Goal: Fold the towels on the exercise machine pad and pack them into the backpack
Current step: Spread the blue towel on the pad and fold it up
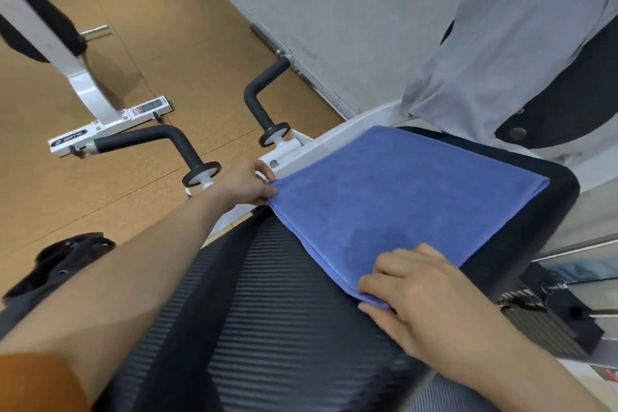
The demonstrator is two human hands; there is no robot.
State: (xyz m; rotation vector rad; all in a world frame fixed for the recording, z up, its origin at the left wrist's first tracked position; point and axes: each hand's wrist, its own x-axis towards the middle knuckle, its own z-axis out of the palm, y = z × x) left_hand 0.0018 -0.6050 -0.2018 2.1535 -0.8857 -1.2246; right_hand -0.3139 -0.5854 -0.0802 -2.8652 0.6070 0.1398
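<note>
Blue towel [401,197] lies doubled and flat on the black pad [267,311]. The left hand [247,186] pinches its far corner at the pad's edge, and the right hand [424,294] pinches the near corner. Risk: a pinch that catches only one layer would likely part the layers and skew the next fold, and uneven pull could drag the towel off the pad's edge. Grey towel [501,53] hangs unfolded on the upright pad behind, and the backpack [57,264] sits on the floor, well apart.
</note>
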